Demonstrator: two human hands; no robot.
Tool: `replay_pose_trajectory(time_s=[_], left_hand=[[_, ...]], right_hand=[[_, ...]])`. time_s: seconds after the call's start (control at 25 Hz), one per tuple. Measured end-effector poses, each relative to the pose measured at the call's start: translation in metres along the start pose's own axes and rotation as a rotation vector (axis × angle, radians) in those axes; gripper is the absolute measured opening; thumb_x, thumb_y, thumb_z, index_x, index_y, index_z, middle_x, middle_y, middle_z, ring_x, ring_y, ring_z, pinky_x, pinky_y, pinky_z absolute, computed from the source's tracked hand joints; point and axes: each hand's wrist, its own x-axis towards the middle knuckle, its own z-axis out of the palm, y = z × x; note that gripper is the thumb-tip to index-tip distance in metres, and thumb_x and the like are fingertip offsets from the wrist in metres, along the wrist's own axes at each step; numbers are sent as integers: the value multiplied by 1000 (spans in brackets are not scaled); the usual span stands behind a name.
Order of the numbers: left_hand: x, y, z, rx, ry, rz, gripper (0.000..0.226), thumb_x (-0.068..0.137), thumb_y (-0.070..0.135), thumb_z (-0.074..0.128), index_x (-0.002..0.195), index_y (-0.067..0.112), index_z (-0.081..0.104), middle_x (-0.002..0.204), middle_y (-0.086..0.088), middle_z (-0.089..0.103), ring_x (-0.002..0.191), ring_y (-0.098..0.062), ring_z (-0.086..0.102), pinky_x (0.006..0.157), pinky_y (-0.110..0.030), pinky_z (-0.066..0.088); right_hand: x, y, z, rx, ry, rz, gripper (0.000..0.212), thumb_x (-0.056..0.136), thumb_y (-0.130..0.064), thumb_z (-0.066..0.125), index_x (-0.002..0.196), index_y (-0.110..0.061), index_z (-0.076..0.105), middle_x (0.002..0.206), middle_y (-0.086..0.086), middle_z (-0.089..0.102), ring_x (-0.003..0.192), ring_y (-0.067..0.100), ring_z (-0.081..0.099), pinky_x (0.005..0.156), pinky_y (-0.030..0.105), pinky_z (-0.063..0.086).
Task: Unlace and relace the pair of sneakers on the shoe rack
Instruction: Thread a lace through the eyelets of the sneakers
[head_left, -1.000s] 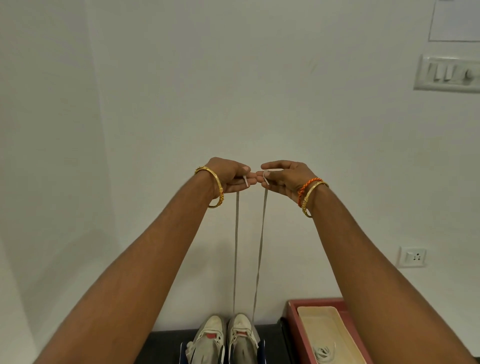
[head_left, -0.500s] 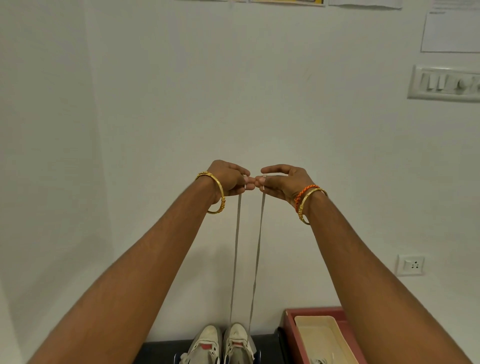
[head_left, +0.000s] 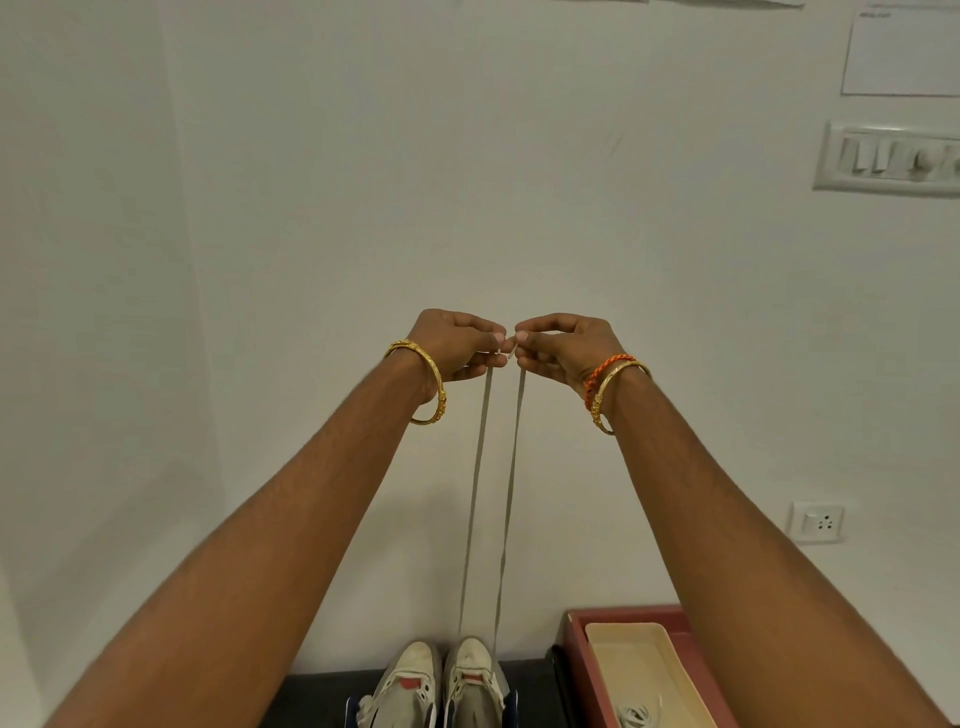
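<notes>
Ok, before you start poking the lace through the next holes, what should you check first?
1. Left hand pinches its lace end: ok.
2. Right hand pinches the other end: ok.
3. Both strands of the lace hang straight and uncrossed down to the right sneaker: ok.
4. Ends level with each other: ok, the tips meet.
5. Lace sits in the bottom eyelets: cannot tell.
6. Left sneaker laced: cannot tell.

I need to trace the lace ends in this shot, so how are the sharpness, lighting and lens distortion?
Head view: soft, even light, no glare; faint shadows on the wall. The lace reads crisp up to the left hand and right hand. Wide-angle stretch swells the forearms and tilts the switch panel. The sneakers are cropped at the bottom edge.
</notes>
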Motion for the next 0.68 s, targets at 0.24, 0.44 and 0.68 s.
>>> replay_pose_trajectory(time_s=[0.24,0.44,0.68], left_hand=[[-12,-27,-8,-19,107,55,19,85,1,62,98,12,69,95,-2,71,84,-11,69,69,-19,54],[-37,-124,-25,122,312,-56,5,85,16,67,82,15,70,87,-5,72,72,-16,69,77,-28,54],[-62,-255,-39,435,352,-238,37,90,14,57,127,9,55,128,-11,58,119,-26,54,100,-33,40]], right_hand=[[-5,22,-7,-75,-6,-53,18,80,8,65,94,-3,68,89,11,70,82,18,69,76,26,58],[-19,110,-18,-277,180,51,5,82,-8,71,85,-5,70,78,7,67,74,19,64,74,31,58],[-48,243,-32,-350,310,333,19,87,-12,63,71,-21,61,86,11,71,79,23,66,85,41,54]])
